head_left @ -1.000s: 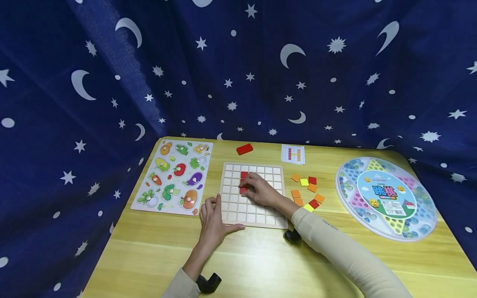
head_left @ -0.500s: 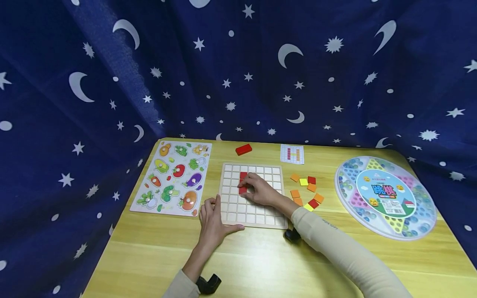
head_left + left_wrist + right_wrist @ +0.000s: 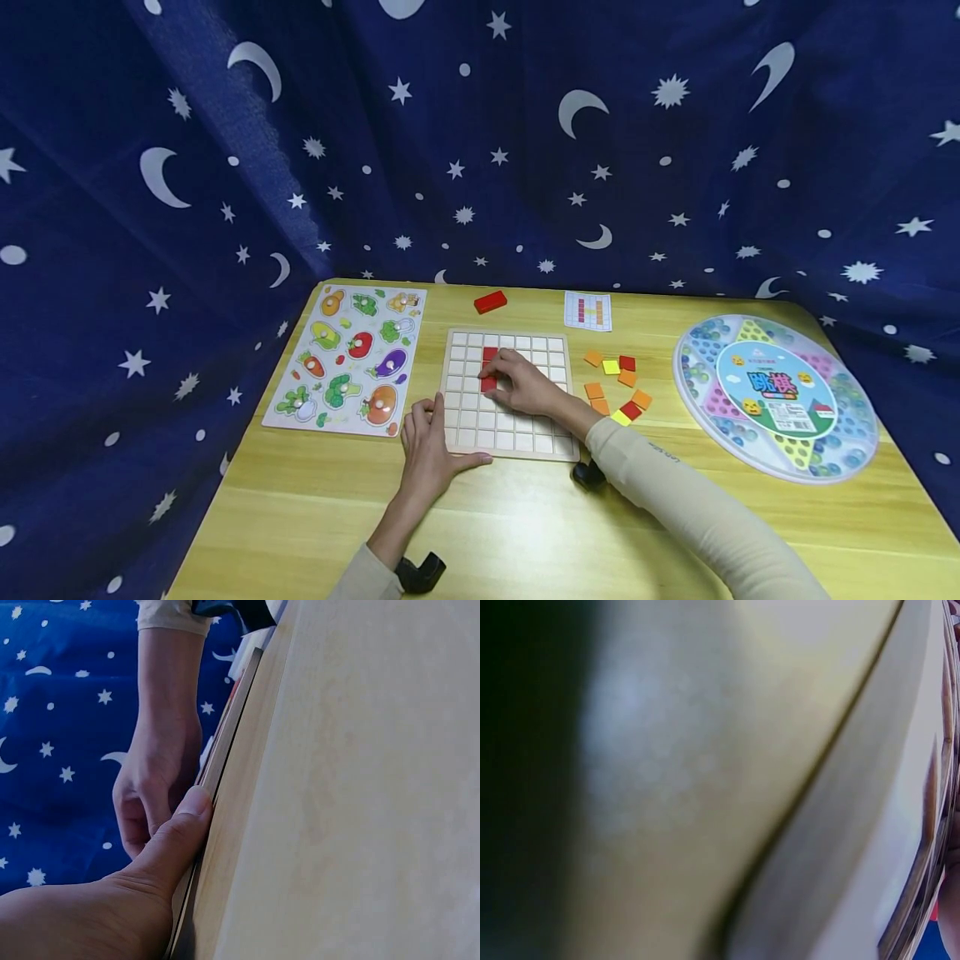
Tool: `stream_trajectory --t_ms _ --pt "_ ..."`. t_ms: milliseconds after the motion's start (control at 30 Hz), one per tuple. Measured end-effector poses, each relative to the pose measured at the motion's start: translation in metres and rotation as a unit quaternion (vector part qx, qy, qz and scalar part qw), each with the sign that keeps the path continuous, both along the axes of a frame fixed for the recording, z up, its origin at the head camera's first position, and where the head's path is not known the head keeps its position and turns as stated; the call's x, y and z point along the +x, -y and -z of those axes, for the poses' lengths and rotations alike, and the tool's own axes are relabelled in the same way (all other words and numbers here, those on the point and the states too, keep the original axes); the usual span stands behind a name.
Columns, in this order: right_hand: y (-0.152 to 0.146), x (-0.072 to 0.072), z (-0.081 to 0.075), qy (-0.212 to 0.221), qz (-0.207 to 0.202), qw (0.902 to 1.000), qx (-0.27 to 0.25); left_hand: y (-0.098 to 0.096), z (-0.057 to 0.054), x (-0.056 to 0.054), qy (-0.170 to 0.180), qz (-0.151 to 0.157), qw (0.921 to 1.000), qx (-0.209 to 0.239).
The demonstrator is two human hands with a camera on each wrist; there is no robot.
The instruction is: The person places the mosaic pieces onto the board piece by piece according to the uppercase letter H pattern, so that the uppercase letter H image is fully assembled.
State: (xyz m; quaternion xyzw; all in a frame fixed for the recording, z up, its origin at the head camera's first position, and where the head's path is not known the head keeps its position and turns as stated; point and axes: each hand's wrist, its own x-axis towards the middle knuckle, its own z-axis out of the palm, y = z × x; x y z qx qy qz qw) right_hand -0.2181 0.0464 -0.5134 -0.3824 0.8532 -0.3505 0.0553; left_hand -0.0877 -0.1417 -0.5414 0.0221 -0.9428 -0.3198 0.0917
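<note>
A light wooden grid board [image 3: 517, 450] lies on the table in the head view, with a column of red square tiles [image 3: 490, 353] in it. The right hand [image 3: 525, 385] is over the board. Its thumb and bent index finger pinch a red tile [image 3: 489, 384] at the lower end of that column, and the hand hides some neighbouring cells. At the board's lower left corner, the left hand [image 3: 427, 442] has its fingers along the left edge and its thumb stretched along the front edge. In the left wrist view, the left thumb [image 3: 176, 840] presses on the board's rim [image 3: 232, 720].
Right of the board lie loose orange [image 3: 594, 390], yellow [image 3: 611, 367] and red tiles [image 3: 627, 363]. Behind it are a red block [image 3: 491, 302] and a pattern card [image 3: 588, 311]. A vegetable puzzle [image 3: 341, 358] flanks the left, a round Chinese checkers set [image 3: 776, 400] the right.
Both hands stay in nearly the same place, the right fingers still at the lower red tile. The head view shifts very slightly.
</note>
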Motion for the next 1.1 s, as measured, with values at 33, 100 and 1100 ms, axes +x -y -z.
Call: stream_trajectory --t_ms 33,100,1100 --pt "-0.001 0.001 0.0 -0.003 0.001 1.0 0.001 -0.001 0.0 0.0 0.0 0.001 1.0 0.001" --pt "-0.005 0.003 0.0 -0.01 0.001 0.9999 0.004 -0.004 0.001 0.001 -0.001 0.003 1.0 0.0" --pt "-0.19 0.055 -0.006 -0.046 0.143 0.9855 -0.079 0.002 -0.007 0.002 0.027 0.017 0.9983 0.049"
